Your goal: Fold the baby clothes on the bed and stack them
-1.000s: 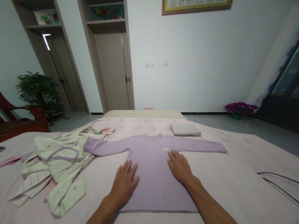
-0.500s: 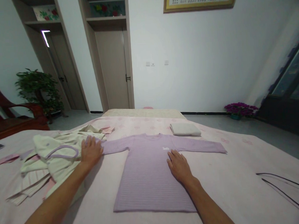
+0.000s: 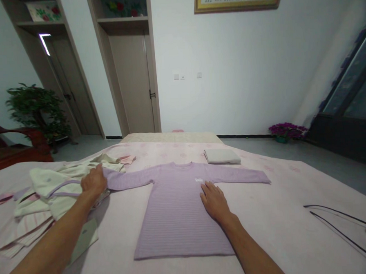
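Note:
A lilac ribbed long-sleeved top (image 3: pixel 174 213) lies spread flat, neckline away from me and both sleeves stretched out to the sides. My right hand (image 3: pixel 215 200) rests on its chest, palm down, just below a small white print, with the fingers extended. My left hand (image 3: pixel 94 180) is closed at the edge of a loose heap of pale green and white clothes (image 3: pixel 62 180), beside the cuff of the top's left-hand sleeve. Its fingers are curled into the pale cloth, their tips partly hidden. Striped and pink pieces show in the heap.
Beyond the right sleeve sits a folded light grey cloth (image 3: pixel 222 156). A pair of glasses (image 3: pixel 343 222) lies at the right on the pink bedspread (image 3: pixel 267 230). A wooden armchair (image 3: pixel 20 147) stands far left, near a leafy plant (image 3: pixel 36 114).
My left hand has moved left off the sleeve's end and curled its fingers; the cuff is now uncovered. My right hand remains on the top. The view has shifted slightly right.

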`<state>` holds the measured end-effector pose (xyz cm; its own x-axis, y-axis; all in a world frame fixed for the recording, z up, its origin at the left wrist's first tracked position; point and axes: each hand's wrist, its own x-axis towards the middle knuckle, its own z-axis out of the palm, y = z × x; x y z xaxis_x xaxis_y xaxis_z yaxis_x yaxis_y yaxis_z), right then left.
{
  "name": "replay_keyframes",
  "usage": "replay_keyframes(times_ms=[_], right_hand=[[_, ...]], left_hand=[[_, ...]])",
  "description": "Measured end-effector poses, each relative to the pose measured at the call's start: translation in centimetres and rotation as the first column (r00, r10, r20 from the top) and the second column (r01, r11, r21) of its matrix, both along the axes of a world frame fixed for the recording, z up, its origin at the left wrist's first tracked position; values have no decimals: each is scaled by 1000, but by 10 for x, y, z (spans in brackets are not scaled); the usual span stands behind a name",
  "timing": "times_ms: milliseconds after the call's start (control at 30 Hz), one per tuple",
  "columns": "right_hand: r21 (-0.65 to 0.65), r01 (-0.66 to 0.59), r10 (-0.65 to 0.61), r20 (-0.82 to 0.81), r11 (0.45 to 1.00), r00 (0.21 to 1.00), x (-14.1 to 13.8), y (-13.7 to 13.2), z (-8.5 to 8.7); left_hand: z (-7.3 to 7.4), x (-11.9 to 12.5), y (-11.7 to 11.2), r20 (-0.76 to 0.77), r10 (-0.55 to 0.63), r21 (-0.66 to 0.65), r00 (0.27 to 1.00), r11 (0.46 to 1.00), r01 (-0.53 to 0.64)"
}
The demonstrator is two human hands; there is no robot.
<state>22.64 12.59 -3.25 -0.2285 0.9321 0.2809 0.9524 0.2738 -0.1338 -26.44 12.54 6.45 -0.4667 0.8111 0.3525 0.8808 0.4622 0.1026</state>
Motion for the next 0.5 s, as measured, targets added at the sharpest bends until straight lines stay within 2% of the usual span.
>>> replay_keyframes(times_ms=[67, 133, 200, 267, 300, 367, 433, 467, 500], right_hand=[[12, -3, 4, -29, 1000, 1000, 1, -1, 1], [48, -13, 17, -88, 999, 996, 1, -2, 3], [101, -43, 63, -205, 994, 977, -2, -4, 8], [117, -82, 122, -401, 990, 908, -9, -6, 15], [77, -101, 126, -530, 992, 839, -15, -8, 19], [-108, -189, 34, -783, 976, 621, -30, -13, 26], [-295, -363, -139, -907, 884, 398, -46, -19, 30], [-348, -433, -211, -919, 832, 334, -53, -21, 31], [-379, -474, -253, -917, 795, 308, -58, -23, 30]], left_hand=[[6, 8, 3, 97, -5, 49, 995, 999, 0], [13, 28, 5, 235, -73, 152, 969, 988, 38], [16, 59, 5, 376, -204, 268, 904, 958, 104], [11, 101, 1, 411, -322, 310, 853, 929, 201], [6, 124, -3, 470, -434, 373, 768, 887, 272], [-9, 169, -14, 569, -599, 435, 563, 801, 412], [-28, 208, -27, 653, -658, 395, 375, 718, 573], [-37, 222, -35, 688, -662, 350, 298, 662, 662], [-44, 232, -42, 721, -652, 308, 236, 606, 734]])
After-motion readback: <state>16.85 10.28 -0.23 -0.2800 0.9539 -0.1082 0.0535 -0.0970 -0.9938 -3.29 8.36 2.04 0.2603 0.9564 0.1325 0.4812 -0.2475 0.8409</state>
